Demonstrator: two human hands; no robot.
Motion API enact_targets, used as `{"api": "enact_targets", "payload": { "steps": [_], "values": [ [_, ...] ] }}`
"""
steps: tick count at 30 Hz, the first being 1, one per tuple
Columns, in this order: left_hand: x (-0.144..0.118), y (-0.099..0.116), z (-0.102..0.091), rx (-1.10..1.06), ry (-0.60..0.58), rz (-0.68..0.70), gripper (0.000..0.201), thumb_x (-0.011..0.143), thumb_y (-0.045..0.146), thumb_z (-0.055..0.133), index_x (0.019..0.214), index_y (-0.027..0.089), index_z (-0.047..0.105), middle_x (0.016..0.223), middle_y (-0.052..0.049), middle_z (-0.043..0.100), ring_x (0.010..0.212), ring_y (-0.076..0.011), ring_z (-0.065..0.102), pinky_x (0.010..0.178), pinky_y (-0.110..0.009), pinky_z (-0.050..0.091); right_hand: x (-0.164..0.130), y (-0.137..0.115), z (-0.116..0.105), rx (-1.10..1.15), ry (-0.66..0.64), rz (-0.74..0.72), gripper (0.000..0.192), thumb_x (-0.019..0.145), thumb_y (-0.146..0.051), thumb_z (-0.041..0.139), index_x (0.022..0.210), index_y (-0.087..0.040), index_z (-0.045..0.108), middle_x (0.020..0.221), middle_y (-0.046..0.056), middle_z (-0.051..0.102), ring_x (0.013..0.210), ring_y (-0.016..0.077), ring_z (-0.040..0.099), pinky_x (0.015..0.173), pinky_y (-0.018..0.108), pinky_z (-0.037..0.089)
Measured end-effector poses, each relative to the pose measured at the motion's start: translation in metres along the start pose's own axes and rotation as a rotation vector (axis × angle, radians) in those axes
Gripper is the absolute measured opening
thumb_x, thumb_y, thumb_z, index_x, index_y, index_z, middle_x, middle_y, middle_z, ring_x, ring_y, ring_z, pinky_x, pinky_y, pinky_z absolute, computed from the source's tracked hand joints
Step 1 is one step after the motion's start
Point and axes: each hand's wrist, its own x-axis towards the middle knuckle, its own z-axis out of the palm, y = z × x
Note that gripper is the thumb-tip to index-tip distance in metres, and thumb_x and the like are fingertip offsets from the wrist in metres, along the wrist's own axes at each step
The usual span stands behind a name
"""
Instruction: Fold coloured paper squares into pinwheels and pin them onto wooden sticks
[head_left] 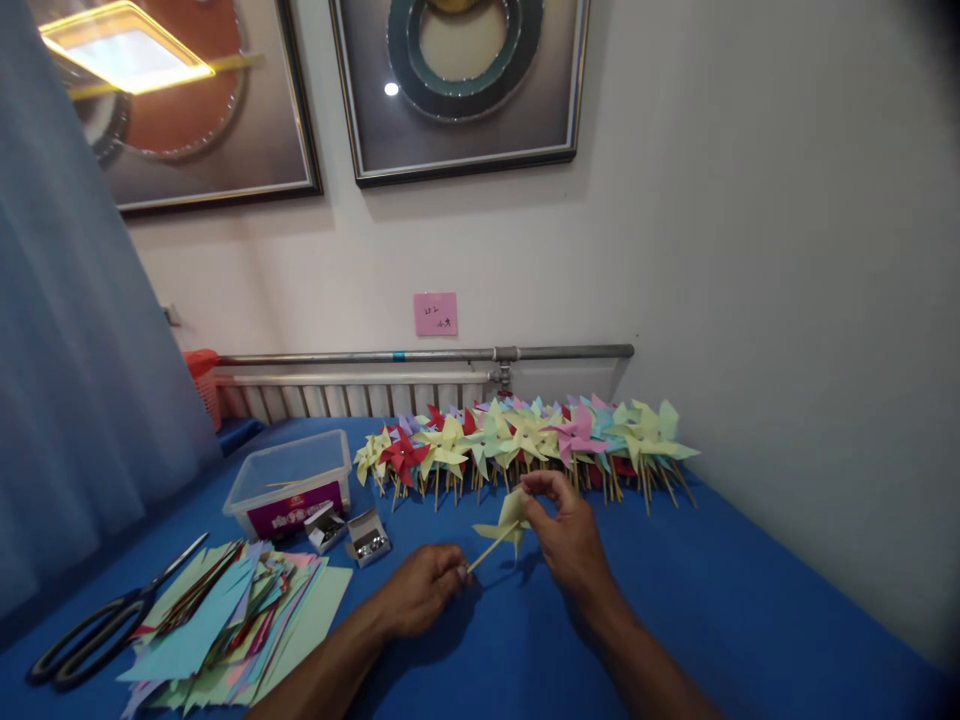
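Pinwheel [513, 518] held to the right of the box

My left hand [427, 588] pinches the near end of the stick [491, 550], fingers closed on it, presumably so the whole toy stays steady. My right hand [562, 525] closes thumb and forefinger on the edge of a pale yellow blade [511, 508], up where the thin paper seems easiest to handle without creasing. It is nearer me than the box [244, 485], where spare sticks [300, 482] lie together, likely to stop them rolling. Two small cartons [368, 540] sit just beside the box with their flaps up, metal bits [370, 546] in easy reach. Coloured paper [202, 610] is heaped before the box, scissors [124, 610] left of that heap, handles towards me. Other pinwheels [517, 435] stand heads up, right of the box, perhaps to spare their blades
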Motion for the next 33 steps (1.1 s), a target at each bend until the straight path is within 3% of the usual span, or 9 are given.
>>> {"api": "enact_targets", "payload": {
  "steps": [4, 10, 18, 28, 33],
  "values": [
    [-0.001, 0.003, 0.000, -0.009, 0.002, -0.005, 0.022, 0.093, 0.033, 0.046, 0.089, 0.017, 0.061, 0.073, 0.002, 0.054, 0.066, -0.0125, 0.045, 0.063, -0.025, 0.035, 0.000, 0.000, 0.000, 0.002, 0.005, -0.023, 0.022, 0.080, -0.042, 0.062, 0.086, -0.022, 0.066, 0.093, 0.008, 0.074, 0.088, 0.0252, 0.068, 0.077, 0.039, 0.054],
    [-0.001, 0.004, 0.001, 0.040, 0.020, -0.025, 0.021, 0.093, 0.033, 0.046, 0.087, 0.018, 0.060, 0.071, 0.003, 0.051, 0.066, -0.0124, 0.044, 0.063, -0.025, 0.033, -0.002, -0.002, -0.001, -0.004, -0.024, 0.012, 0.020, 0.079, -0.040, 0.060, 0.083, -0.023, 0.069, 0.088, 0.006, 0.076, 0.079, 0.0242, 0.068, 0.065, 0.034, 0.053],
    [-0.001, 0.005, 0.001, 0.108, 0.041, -0.007, 0.024, 0.094, 0.035, 0.045, 0.085, 0.018, 0.059, 0.072, 0.002, 0.052, 0.067, -0.0133, 0.043, 0.064, -0.026, 0.032, -0.003, -0.010, -0.002, -0.049, -0.048, -0.002, 0.022, 0.079, -0.043, 0.063, 0.085, -0.023, 0.070, 0.094, 0.006, 0.076, 0.076, 0.0224, 0.067, 0.062, 0.032, 0.052],
    [-0.002, 0.011, 0.001, 0.119, 0.050, -0.019, 0.023, 0.094, 0.032, 0.046, 0.086, 0.018, 0.062, 0.073, 0.001, 0.055, 0.068, -0.0135, 0.045, 0.066, -0.026, 0.033, -0.003, 0.002, -0.002, -0.139, -0.044, -0.072, 0.024, 0.085, -0.045, 0.060, 0.087, -0.024, 0.073, 0.095, 0.007, 0.077, 0.089, 0.0271, 0.070, 0.081, 0.041, 0.054],
    [-0.001, 0.008, 0.002, 0.109, 0.042, -0.021, 0.023, 0.094, 0.032, 0.045, 0.086, 0.018, 0.061, 0.072, 0.001, 0.054, 0.068, -0.0133, 0.045, 0.065, -0.026, 0.033, -0.001, 0.005, -0.002, -0.120, -0.057, -0.094, 0.030, 0.090, -0.048, 0.056, 0.090, -0.024, 0.072, 0.095, 0.008, 0.076, 0.089, 0.0263, 0.070, 0.081, 0.040, 0.054]
  ]
}}
